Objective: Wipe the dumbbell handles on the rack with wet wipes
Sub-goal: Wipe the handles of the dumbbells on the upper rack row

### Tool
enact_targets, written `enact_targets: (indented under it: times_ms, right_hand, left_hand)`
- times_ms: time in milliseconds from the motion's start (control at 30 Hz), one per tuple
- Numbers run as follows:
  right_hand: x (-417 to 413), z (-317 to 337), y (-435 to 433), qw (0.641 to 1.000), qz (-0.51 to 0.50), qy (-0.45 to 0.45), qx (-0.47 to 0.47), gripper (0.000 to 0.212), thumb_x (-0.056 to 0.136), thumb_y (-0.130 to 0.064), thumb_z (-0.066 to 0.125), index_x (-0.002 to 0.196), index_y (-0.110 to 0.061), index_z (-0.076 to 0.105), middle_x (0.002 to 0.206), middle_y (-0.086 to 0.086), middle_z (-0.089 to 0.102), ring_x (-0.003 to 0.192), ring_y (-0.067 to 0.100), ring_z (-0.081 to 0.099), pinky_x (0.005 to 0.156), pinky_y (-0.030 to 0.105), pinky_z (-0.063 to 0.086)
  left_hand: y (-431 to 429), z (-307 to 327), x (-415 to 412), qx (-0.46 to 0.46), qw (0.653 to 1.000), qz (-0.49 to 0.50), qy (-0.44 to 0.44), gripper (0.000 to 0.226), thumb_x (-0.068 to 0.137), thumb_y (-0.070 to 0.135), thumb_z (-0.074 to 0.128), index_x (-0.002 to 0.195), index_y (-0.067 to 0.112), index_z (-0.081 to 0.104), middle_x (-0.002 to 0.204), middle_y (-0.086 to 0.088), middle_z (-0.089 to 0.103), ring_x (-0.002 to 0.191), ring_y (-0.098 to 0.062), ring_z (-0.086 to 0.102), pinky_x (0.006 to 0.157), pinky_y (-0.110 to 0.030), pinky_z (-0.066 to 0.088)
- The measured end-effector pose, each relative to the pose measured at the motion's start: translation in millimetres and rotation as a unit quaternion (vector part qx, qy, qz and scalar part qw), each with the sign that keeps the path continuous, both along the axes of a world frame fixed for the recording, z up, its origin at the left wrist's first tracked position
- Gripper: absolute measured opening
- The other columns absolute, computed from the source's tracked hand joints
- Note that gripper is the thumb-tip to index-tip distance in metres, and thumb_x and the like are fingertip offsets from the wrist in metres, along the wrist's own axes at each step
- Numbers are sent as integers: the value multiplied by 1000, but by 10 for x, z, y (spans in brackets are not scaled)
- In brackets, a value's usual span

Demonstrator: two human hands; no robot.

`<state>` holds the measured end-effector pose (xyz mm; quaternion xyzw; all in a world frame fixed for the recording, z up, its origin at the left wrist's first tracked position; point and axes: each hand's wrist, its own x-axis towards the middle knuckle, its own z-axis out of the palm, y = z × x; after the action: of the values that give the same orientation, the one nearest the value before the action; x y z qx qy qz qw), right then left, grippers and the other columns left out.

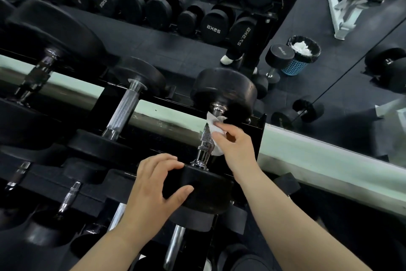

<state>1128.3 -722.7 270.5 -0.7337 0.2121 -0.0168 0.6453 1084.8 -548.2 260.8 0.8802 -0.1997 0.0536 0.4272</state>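
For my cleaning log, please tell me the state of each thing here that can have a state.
Wet wipe: crumpled, pressed against the handle.
Dumbbell handle: on the rack, partly covered by wipe.
Right hand: pinches the wipe.
Left hand: grips near dumbbell head.
Waste bin: upright, holds white paper.

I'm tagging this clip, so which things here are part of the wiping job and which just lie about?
In use: wipe in the right hand, on the handle; dumbbell, its near end gripped by the left hand.
Lying about: bin and white bench, seen in the mirror.
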Motion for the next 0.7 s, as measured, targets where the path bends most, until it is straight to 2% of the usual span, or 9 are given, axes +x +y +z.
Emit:
enact_targets:
  times_ms: [67,167,233,267,333,433,533,633,700]
  right_hand:
    - [-2,-12,3,999,-8,9,-43,17,83,-11,60,99,-14,65,105,2,51,86,7,51,60,3,41]
    - [-85,-43,-41,995,41,27,-92,10,80,-8,62,87,-14,65,86,-1,57,73,3,50,57,3,38]
    - [-166,-39,-52,992,81,42,-92,12,80,-3,60,86,-10,67,69,-7,56,59,-3,50,51,2,37]
    - [-177,-41,-69,993,73,40,-88,12,80,-2,59,87,-8,68,66,-9,54,57,-3,50,50,2,36]
    - [-114,-20,-105,996,11,13,-86,14,81,-5,59,92,-8,67,71,-9,56,63,-1,49,53,1,37]
    - [0,30,-83,996,-40,-11,-74,16,83,-9,58,93,-19,66,83,-8,59,72,-2,52,58,-2,38]
    - [-113,19,-8,995,5,10,-104,15,83,-9,59,83,-23,63,84,-4,59,68,0,50,56,-1,38]
    - [-305,17,-34,988,85,51,-117,17,83,-5,58,91,-15,69,76,-11,60,65,-4,54,57,-2,38]
    - [-338,84,-96,989,104,48,-91,19,83,-3,57,90,-18,67,75,-15,60,64,-8,55,57,-2,38]
  left_hand:
    - [1,2,0,-1,1000,1,0,51,75,77,31,103,37,46,117,49,28,113,23,25,81,-11,33]
    - [2,-10,-2,-2,1000,0,-1,39,72,64,48,102,37,46,116,49,28,112,23,26,85,-10,37]
    - [3,-25,7,-1,1000,-2,-6,36,70,54,51,101,37,46,116,49,29,112,23,25,91,-7,35]
    - [5,-30,10,1,1000,-4,-7,37,70,55,51,101,37,46,116,49,29,112,23,25,92,-6,34]
    - [11,-32,15,4,1000,-5,-6,39,70,61,49,102,37,46,116,49,29,112,23,25,90,-7,36]
    - [5,-26,10,3,1000,-3,-2,36,69,54,50,101,38,46,116,49,29,112,23,25,88,-7,36]
    - [2,-12,14,1,1000,-1,8,36,69,52,50,101,38,46,115,50,29,112,24,25,81,-11,33]
    - [-2,8,8,0,1000,-2,17,36,68,53,50,101,39,46,114,50,29,111,24,25,79,-11,31]
    - [8,33,7,-2,999,-4,32,37,65,56,49,99,43,45,112,51,30,110,25,25,80,-10,31]
